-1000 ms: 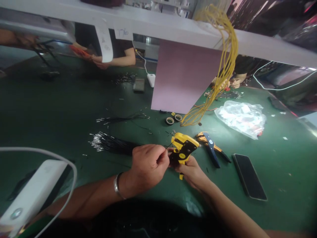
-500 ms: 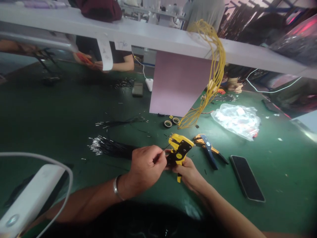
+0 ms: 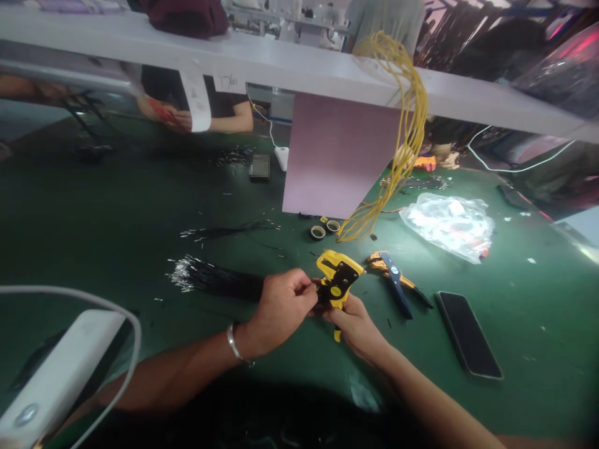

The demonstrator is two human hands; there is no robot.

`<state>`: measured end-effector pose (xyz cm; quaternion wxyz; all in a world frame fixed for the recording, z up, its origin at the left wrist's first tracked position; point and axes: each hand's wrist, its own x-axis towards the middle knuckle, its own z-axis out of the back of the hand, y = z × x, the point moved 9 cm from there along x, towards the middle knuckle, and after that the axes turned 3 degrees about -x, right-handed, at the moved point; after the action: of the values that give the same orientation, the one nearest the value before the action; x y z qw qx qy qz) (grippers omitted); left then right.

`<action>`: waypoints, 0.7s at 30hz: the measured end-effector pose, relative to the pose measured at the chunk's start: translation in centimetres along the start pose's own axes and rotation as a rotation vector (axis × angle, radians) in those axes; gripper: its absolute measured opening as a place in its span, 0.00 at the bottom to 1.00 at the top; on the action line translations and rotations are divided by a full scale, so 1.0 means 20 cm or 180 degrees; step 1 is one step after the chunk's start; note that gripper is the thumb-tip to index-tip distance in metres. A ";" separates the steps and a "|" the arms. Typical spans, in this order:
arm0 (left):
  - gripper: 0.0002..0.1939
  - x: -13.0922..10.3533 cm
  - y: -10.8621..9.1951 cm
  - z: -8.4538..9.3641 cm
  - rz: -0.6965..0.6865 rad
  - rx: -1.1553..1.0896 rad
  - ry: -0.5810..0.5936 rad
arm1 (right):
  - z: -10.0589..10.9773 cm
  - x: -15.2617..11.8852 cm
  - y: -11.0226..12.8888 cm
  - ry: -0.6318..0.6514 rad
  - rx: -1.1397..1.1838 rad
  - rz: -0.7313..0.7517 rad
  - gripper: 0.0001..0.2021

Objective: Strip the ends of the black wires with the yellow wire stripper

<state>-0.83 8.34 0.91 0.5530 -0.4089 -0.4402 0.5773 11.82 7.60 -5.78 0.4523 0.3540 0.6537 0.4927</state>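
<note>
My right hand [image 3: 358, 324] is wrapped round the handles of a yellow and black wire stripper [image 3: 339, 277], whose jaws point up and left. Close against the tool's left side, my left hand [image 3: 287, 305] is closed in a pinch; what its fingertips hold is too small to make out. A bundle of black wires [image 3: 213, 277] with bright tips lies to the left, its right end hidden behind my left hand. Further back is a thinner bunch of black wires [image 3: 229, 231].
Right of my hands lie a blue and orange stripper [image 3: 395, 284] and a phone [image 3: 469, 335]. Behind are tape rolls [image 3: 317, 232], hanging yellow wires [image 3: 414, 125], a plastic bag [image 3: 449, 224] and a pink panel [image 3: 334, 156]. A white device [image 3: 60, 374] stands front left. Other people's hands work across the table.
My left hand has moved slightly right, and its fingertips are now lower beside the tool. The dark wire that showed at its fingertips no longer shows clearly. The stripper has shifted slightly left.
</note>
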 end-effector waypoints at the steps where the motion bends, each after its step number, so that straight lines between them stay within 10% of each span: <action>1: 0.10 -0.01 0.00 -0.01 -0.0022 0.0009 0.0048 | 0.00 0.00 0.00 -0.0032 -0.0055 0.0012 0.23; 11: 0.08 -0.02 0.06 -0.07 0.0156 -0.0238 0.0370 | 0.05 -0.02 0.09 -0.0325 -0.1192 0.0612 0.04; 21: 0.07 -0.02 0.14 -0.14 0.0645 -0.0540 0.0671 | 0.06 -0.02 0.11 -0.0451 -0.1458 0.0950 0.06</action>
<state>1.03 8.04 -2.62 0.4986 -0.5547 -0.3834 0.5447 13.15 8.15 -3.67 0.4875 0.3685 0.4328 0.6628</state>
